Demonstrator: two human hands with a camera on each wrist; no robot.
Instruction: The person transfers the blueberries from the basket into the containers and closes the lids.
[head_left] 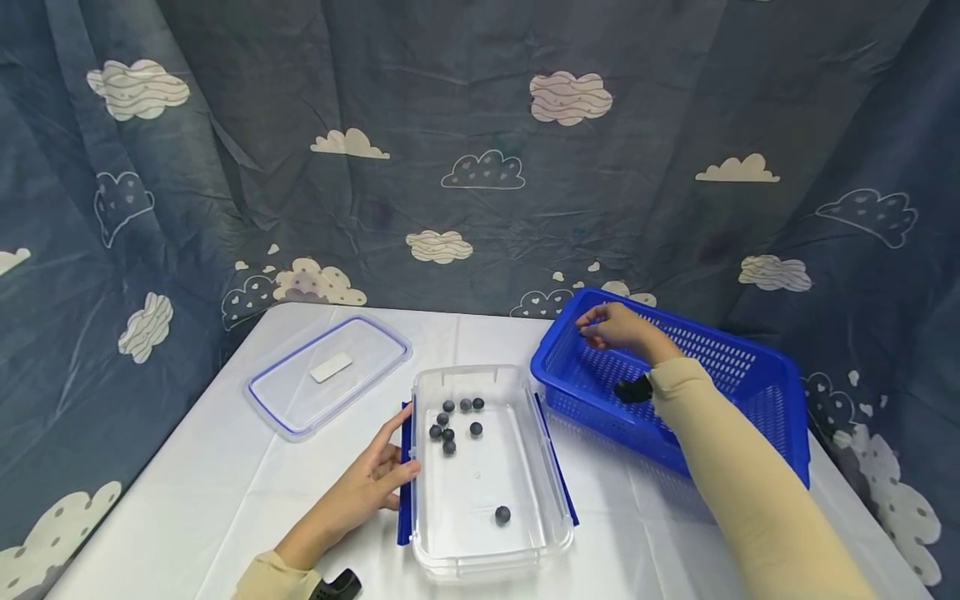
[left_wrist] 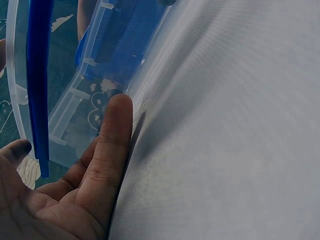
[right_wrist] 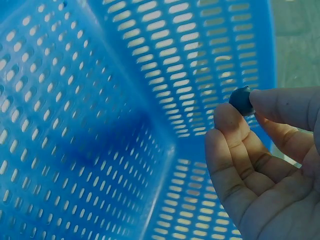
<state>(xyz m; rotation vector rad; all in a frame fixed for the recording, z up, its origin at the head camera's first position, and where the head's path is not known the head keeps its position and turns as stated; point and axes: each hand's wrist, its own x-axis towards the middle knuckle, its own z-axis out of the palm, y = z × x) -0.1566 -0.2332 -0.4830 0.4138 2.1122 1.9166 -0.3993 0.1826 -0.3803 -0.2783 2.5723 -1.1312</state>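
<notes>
A clear plastic food container (head_left: 491, 550) with blue side latches stands on the table, several blueberries (head_left: 476, 429) inside, mostly toward its far left. My left hand (head_left: 363, 487) rests against its left side, thumb at the rim near the blue latch (head_left: 406, 492). The left wrist view shows a nearly straight finger (left_wrist: 112, 135) along the container's outside. Over the far left of a blue perforated basket (head_left: 667, 467), my right hand (head_left: 618, 327) pinches one blueberry (right_wrist: 242, 101) between thumb and fingertips. In the right wrist view the basket's slotted walls (right_wrist: 175, 60) lie behind that hand.
A clear lid (head_left: 367, 387) with a blue seal lies left of the container, a white rectangular piece (head_left: 331, 367) on it. White cloth (head_left: 187, 500) covers the table. A dark curtain (head_left: 405, 75) with cloud prints hangs behind and at the sides.
</notes>
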